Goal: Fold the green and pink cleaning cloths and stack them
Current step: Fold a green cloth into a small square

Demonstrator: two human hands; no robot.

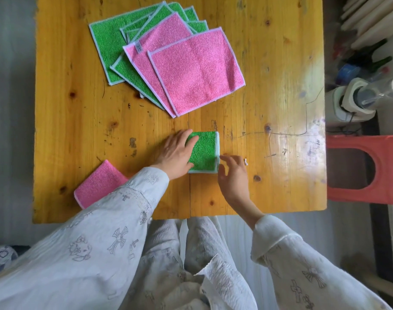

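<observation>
**Green cloth folded small near the table's front**

We see the green cloth [204, 153], a folded square with pale edging, mid-table [79, 121]. Our left hand [177, 153] lies flat on it, fingers straight. Our right hand [232, 173], fingers relaxed and spread, touches its right edge. A folded pink cloth [99, 183] lies left; unfolded cloths [168, 54] are fanned behind.

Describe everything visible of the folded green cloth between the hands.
The folded green cloth is a compact rectangle of nubby, terry-like fabric with pale blue stitched edging along its right and near edges. It lies flat on the wooden table. The left hand presses flat on its left part; the right hand fingertips meet its near right corner.
</observation>
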